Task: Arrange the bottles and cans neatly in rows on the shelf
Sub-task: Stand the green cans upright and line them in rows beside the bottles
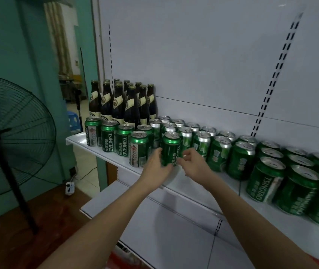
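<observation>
Both forearms reach up from the bottom of the view to one green can [171,148] at the front edge of the white shelf [115,159]. On the can's near-left side the left hand [157,165] curls its fingers around the lower wall, while the right hand [190,161] sits just to the other side with bent fingers touching or nearly touching it; whether it truly grips I cannot tell. Left of the hands, four cans [115,138] stand in a tidy front line with dark bottles [123,101] packed in a block behind them, so that end looks finished. Beyond and to the right of the hands, more cans [220,150] run in rough rows, and the far-right group [290,183] looks crowded, though wide-angle distortion may account for that. Judging from this, roughly the left part is done and the right stretch is left to straighten.
</observation>
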